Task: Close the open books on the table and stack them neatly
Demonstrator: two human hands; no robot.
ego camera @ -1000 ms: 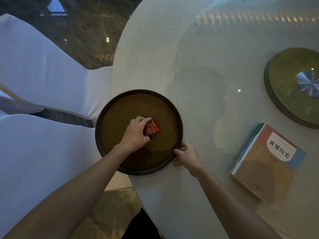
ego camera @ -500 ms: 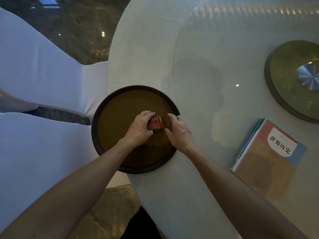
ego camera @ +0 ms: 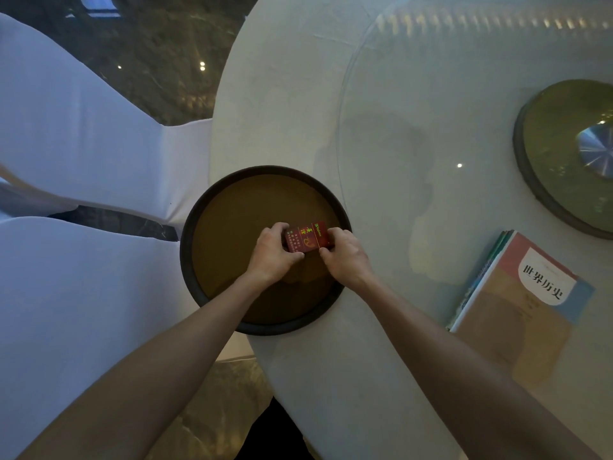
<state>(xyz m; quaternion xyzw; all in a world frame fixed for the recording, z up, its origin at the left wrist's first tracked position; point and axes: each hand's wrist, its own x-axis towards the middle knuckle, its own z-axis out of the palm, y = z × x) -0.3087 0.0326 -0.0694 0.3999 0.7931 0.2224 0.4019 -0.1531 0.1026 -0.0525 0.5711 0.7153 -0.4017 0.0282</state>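
A stack of closed books (ego camera: 517,293) lies on the round white table at the right, the top cover orange, red and blue with a white label of Chinese characters. A small red box (ego camera: 306,237) with gold print sits above the round brown tray (ego camera: 232,227) with a dark rim at the table's near edge. My left hand (ego camera: 273,252) grips the box's left side and my right hand (ego camera: 343,254) grips its right side. Both hands are far left of the books.
A glass turntable (ego camera: 431,94) covers the table's middle, with a dark round base and metal hub (ego camera: 564,154) at the far right. Two white-covered chairs (ego camera: 66,161) stand to the left of the table. Dark marble floor shows beyond.
My right hand left the tray's rim and came onto the red box. The box now shows more of its face between both hands.
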